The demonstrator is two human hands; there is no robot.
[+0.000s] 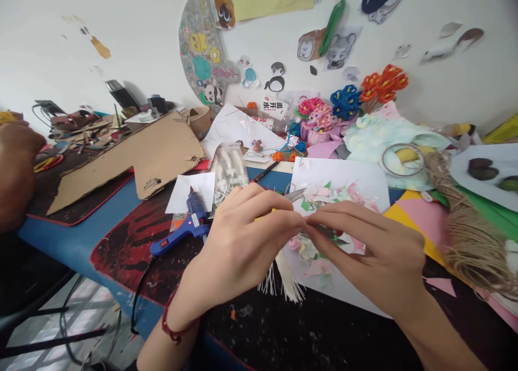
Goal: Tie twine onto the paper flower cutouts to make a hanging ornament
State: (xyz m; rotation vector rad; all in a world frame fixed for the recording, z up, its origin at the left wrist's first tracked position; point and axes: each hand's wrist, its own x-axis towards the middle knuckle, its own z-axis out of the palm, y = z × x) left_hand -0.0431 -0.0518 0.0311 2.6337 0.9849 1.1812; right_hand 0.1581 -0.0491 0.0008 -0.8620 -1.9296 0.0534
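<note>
My left hand (246,236) is closed, its fingertips pinched together near the middle of the view. A cream tassel (288,279) of thin strands hangs below it, and a bit of yellow shows above its fingers. My right hand (376,252) meets it fingertip to fingertip, thumb and fingers pressed together; what lies between the tips is too small to name. Behind the hands, a white sheet (307,171) carries scattered pink and green paper scraps. A pointed metal blade (295,194) sticks out just past my left hand.
A blue glue gun (182,233) lies on white paper at the left. Cut cardboard (165,149) is behind it. Twine (473,241) and a tape roll (402,159) are at the right. Pipe-cleaner flowers (346,101) stand by the wall. Another person's arm (18,166) is at the far left.
</note>
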